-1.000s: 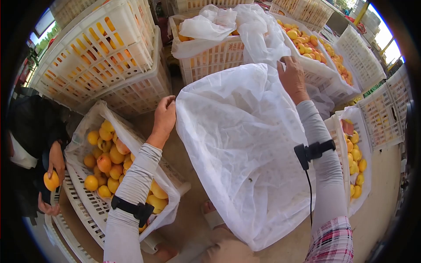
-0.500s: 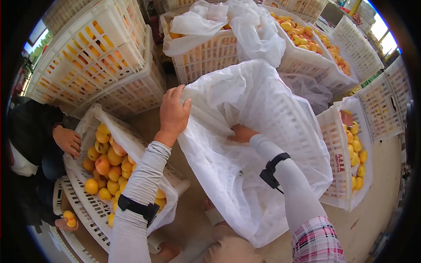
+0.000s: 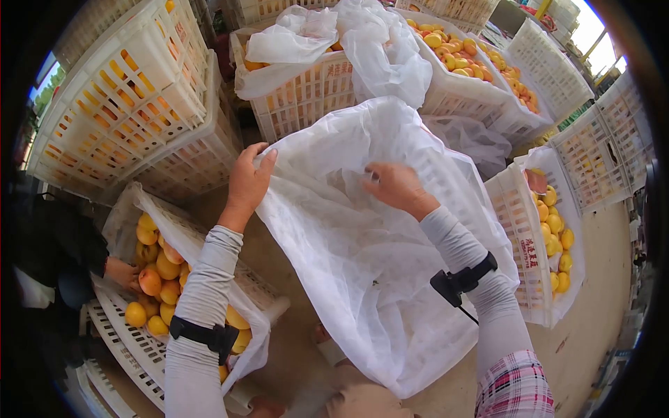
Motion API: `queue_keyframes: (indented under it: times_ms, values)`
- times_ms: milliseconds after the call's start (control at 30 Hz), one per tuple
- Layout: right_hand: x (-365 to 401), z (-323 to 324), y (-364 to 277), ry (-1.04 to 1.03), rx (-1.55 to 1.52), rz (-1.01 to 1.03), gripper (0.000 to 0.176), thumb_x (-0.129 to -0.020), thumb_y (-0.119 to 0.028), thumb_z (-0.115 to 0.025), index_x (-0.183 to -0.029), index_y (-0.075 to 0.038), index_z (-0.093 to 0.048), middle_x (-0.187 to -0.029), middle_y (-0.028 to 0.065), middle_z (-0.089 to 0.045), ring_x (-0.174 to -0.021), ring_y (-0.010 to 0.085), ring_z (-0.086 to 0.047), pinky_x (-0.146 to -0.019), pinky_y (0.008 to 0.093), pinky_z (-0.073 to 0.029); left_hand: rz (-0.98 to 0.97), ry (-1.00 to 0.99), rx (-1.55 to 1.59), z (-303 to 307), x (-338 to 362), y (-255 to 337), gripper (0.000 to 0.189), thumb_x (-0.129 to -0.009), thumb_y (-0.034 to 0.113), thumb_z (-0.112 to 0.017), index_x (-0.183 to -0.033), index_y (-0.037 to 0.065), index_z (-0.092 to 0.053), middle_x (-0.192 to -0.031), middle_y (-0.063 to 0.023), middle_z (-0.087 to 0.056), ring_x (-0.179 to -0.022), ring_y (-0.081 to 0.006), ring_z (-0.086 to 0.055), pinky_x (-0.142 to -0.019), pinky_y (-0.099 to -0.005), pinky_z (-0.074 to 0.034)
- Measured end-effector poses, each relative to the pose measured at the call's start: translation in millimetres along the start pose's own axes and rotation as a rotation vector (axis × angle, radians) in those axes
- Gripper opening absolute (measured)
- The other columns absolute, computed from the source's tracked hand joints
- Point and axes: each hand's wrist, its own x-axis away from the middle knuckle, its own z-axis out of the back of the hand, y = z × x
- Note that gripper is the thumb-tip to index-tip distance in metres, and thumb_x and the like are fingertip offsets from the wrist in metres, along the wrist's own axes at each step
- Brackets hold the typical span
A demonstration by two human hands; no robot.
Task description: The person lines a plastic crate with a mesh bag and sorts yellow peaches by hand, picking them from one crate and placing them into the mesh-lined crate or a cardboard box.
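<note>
A large white fabric liner (image 3: 348, 258) is draped over a white plastic crate (image 3: 519, 230) in front of me. My left hand (image 3: 247, 182) grips the liner's left edge. My right hand (image 3: 394, 184) presses into the liner near its middle top, fingers bunching the cloth. Both forearms wear grey sleeves with black wrist straps.
A lined crate of yellow-orange fruit (image 3: 157, 268) sits at lower left, where another person's hand (image 3: 124, 273) reaches in. Stacked white crates (image 3: 125, 104) stand at left and behind. More fruit crates (image 3: 460, 56) are at the back and right (image 3: 554, 237).
My right hand came down from the liner's far top edge into the liner, then shifted up to its middle. The left hand took the left edge. The other person's hand moved to the fruit.
</note>
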Motion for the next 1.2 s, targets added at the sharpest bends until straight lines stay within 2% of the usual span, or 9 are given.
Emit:
queue_keyframes:
  times_ms: [67, 167, 233, 367, 633, 700, 767, 933, 1200]
  values:
    - [3.0, 40.2, -1.2, 0.825, 0.305, 0.178, 0.043, -0.077, -0.039, -0.064, -0.102, -0.005, -0.061, -0.103, 0.0143, -0.062, -0.097, 0.0301, -0.058, -0.081, 0.0373, -0.045, 0.274, -0.033, 0.488, 2.7, -12.5, -3.0, 0.042, -0.087, 0.036, -0.055, -0.111, 0.002, -0.057, -0.101, -0.0178, -0.061, -0.092, -0.0253, -0.058, -0.082, -0.0323, -0.044]
    - [-12.3, 61.8, 36.2, 1.118, 0.505, 0.046, 0.037, -0.079, -0.038, -0.063, -0.1, -0.008, -0.063, -0.093, 0.0141, -0.065, -0.089, 0.03, -0.061, -0.079, 0.0369, -0.046, 0.281, -0.047, 0.28, 2.3, -12.7, 2.5, 0.044, -0.087, 0.04, -0.053, -0.104, 0.0, -0.06, -0.093, -0.0184, -0.063, -0.087, -0.0267, -0.059, -0.079, -0.0321, -0.045]
    - [-20.2, 66.2, 64.2, 0.624, 0.188, -0.183, 0.032, -0.082, -0.035, -0.059, -0.096, -0.006, -0.064, -0.094, 0.0154, -0.065, -0.087, 0.0292, -0.062, -0.079, 0.0391, -0.046, 0.276, -0.092, 0.127, -1.0, -9.7, 2.8, 0.045, -0.087, 0.041, -0.053, -0.102, -0.001, -0.061, -0.09, -0.0187, -0.064, -0.085, -0.0278, -0.06, -0.078, -0.0326, -0.045]
    - [-34.8, 70.1, 101.7, 0.608, -0.283, -0.112, 0.038, -0.086, -0.035, -0.052, -0.102, -0.003, -0.064, -0.101, 0.0185, -0.064, -0.096, 0.0341, -0.059, -0.088, 0.0381, -0.043, 0.179, 0.016, 0.088, -6.0, -6.5, -1.6, 0.045, -0.086, 0.042, -0.055, -0.096, -0.001, -0.062, -0.086, -0.019, -0.064, -0.081, -0.0306, -0.061, -0.076, -0.0342, -0.046]
    - [-57.4, 63.8, 154.5, 0.344, 0.13, -0.385, 0.038, -0.084, -0.033, -0.055, -0.106, -0.004, -0.064, -0.107, 0.0191, -0.062, -0.104, 0.0329, -0.056, -0.091, 0.0383, -0.042, 0.22, -0.007, 0.091, 1.5, 1.0, 14.7, 0.041, -0.082, 0.04, -0.062, -0.095, 0.001, -0.062, -0.086, -0.017, -0.065, -0.077, -0.0306, -0.061, -0.072, -0.0351, -0.047]
    - [-38.0, 71.2, 114.9, 0.811, 0.218, -0.445, 0.036, -0.082, -0.028, -0.059, -0.108, -0.004, -0.061, -0.11, 0.0172, -0.059, -0.106, 0.0325, -0.053, -0.091, 0.0395, -0.041, 0.129, -0.034, 0.043, 2.5, 2.0, 16.0, 0.042, -0.083, 0.04, -0.062, -0.094, -0.001, -0.061, -0.079, -0.0101, -0.063, -0.072, -0.0173, -0.056, -0.071, -0.0295, -0.045]
    - [-36.7, 76.1, 107.8, 1.09, 0.229, 0.009, 0.033, -0.079, -0.022, -0.062, -0.107, -0.004, -0.057, -0.11, 0.0143, -0.055, -0.105, 0.0311, -0.051, -0.091, 0.0401, -0.041, 0.114, -0.018, 0.013, -1.1, -0.7, 7.8, 0.042, -0.083, 0.04, -0.062, -0.094, -0.001, -0.062, -0.082, -0.0132, -0.064, -0.074, -0.0222, -0.058, -0.071, -0.0313, -0.046]
    - [-15.7, 23.9, -0.2, 0.7, 0.17, 0.575, 0.041, -0.074, -0.02, -0.067, -0.109, -0.003, -0.055, -0.115, 0.012, -0.052, -0.108, 0.03, -0.049, -0.091, 0.0388, -0.041, 0.186, -0.022, 0.061, 2.4, -5.3, 12.8, 0.042, -0.083, 0.04, -0.06, -0.095, 0.0, -0.062, -0.086, -0.0163, -0.065, -0.078, -0.0261, -0.061, -0.074, -0.0325, -0.047]
    - [-64.7, -109.9, 9.5, 0.091, -0.172, 0.06, 0.068, -0.076, -0.04, -0.064, -0.125, 0.003, -0.043, -0.128, 0.0232, -0.043, -0.118, 0.0337, -0.045, -0.098, 0.0387, -0.038, 0.132, -0.08, 0.144, 3.3, -4.1, 5.3, 0.042, -0.084, 0.04, -0.059, -0.094, 0.0, -0.064, -0.084, -0.0112, -0.064, -0.075, -0.0192, -0.057, -0.074, -0.0298, -0.045]
